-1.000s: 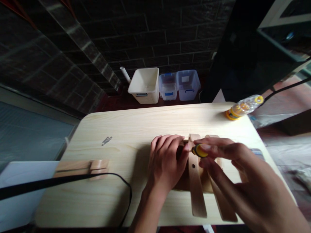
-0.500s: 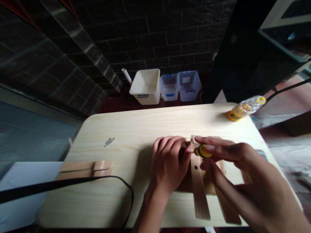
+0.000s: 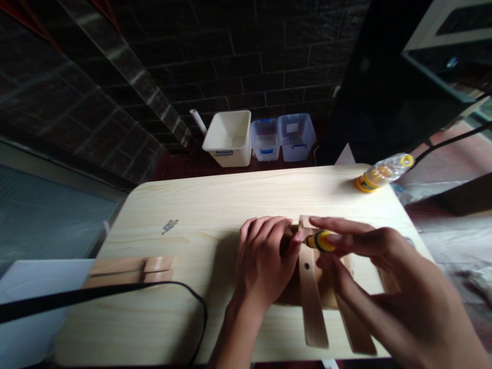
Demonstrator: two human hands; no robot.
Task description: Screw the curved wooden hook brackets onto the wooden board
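Observation:
My left hand [image 3: 263, 261] lies curled over a wooden assembly [image 3: 312, 292] on the light wooden table [image 3: 215, 205], its fingers pressing the top end of the piece. My right hand [image 3: 365, 266] pinches a yellow and black screwdriver [image 3: 320, 241] that lies level, its tip pointing left toward my left fingers. Two wooden slats [image 3: 313, 307] stick out toward me from under the hands; the nearer one has a round hole.
A few small screws [image 3: 169, 225] lie at the table's left. A second wooden part [image 3: 130, 269] rests at the front left, with a black cable [image 3: 115, 292] crossing it. A plastic bottle [image 3: 382, 171] lies at the far right. Three bins [image 3: 257, 136] stand on the floor behind.
The hands and screwdriver hold nearly the same place; my right fingers have shifted slightly on the handle. The view has moved a little.

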